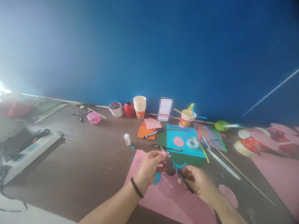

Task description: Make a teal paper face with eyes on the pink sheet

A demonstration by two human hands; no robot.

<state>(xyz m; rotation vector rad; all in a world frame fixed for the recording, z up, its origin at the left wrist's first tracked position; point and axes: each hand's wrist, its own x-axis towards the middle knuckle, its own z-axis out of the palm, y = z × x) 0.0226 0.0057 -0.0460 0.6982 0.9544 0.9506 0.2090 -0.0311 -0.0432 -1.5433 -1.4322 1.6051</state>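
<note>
Right now, your left hand point(153, 163) pinches a small pink piece point(164, 153) between thumb and fingertips, a little above the near part of the table point(93, 174). Your right hand point(195, 179) is wrapped around the handles of the scissors point(183, 178), whose blades point far and left toward that piece. The piece therefore lies at the far end of your left hand, to the left of your right hand and a bit farther off than it, with the blade tips right at it (whether they touch it, you cannot tell from here).

Beneath both hands spreads a pink sheet point(177, 202). A blue disc point(157, 178) shows just under your left hand, partly hidden by it, and a dark oval point(171, 170) sits between your hands. A pink oval point(228, 196) lies to the right of your right forearm.

Just beyond the piece you have a black pen point(167, 148). Farther off, a blue sheet point(171, 137) carries a pink disc point(178, 141) and, to the disc's right, a roll of tape point(192, 143). A glue stick point(127, 139) stands far and left of your left hand. Near the wall, a stack of cups point(139, 107) stands upright, and a cup point(185, 120) with straws sits to its right.
</note>
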